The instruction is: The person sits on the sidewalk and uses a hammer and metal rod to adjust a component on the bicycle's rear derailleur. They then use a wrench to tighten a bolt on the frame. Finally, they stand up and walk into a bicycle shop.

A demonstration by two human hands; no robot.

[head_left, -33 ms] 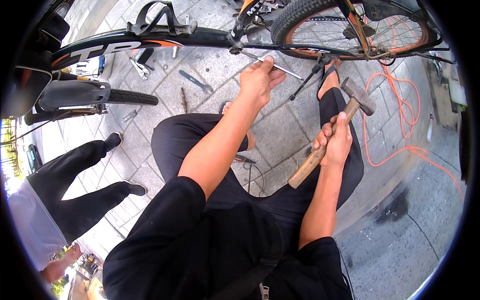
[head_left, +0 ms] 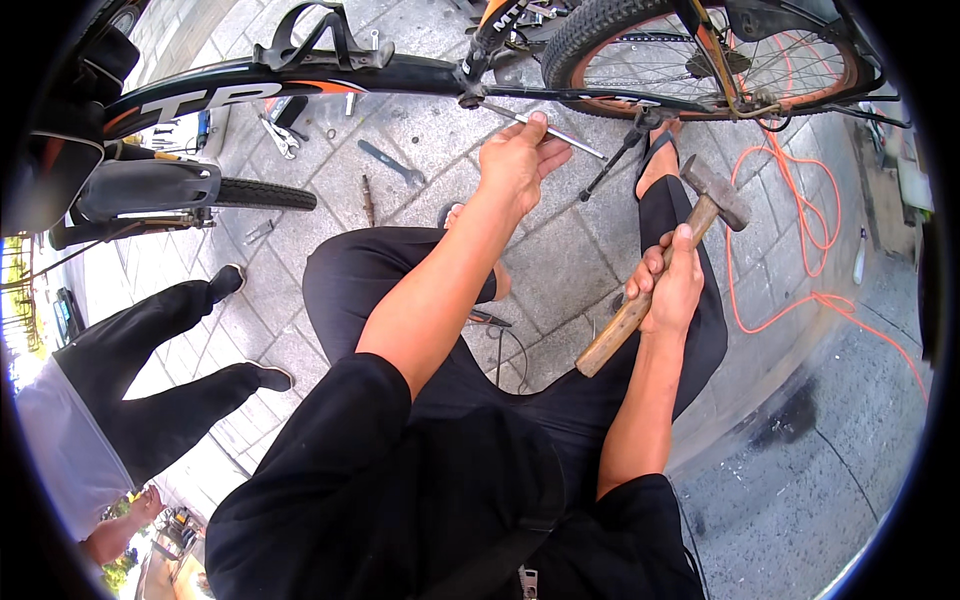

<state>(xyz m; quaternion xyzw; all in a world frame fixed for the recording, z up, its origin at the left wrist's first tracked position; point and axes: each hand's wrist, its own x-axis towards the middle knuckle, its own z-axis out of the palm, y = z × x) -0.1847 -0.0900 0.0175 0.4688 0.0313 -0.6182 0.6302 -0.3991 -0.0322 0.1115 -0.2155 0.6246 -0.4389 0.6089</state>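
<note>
Bright daylight — left edge washed out, fisheye curvature, black corners

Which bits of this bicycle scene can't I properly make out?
All in the head view:
- Metal rod's middle: covered by the left hand.
- Wooden hammer handle's middle: wrapped by the right hand.
- Tyred wheel's top: cut off by the upper edge.
- Bystander's head: outside the fisheye's dark rim.

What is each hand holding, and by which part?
Left hand: a thin metal rod, held near its middle. Right hand: a hammer, by its wooden handle.
</note>
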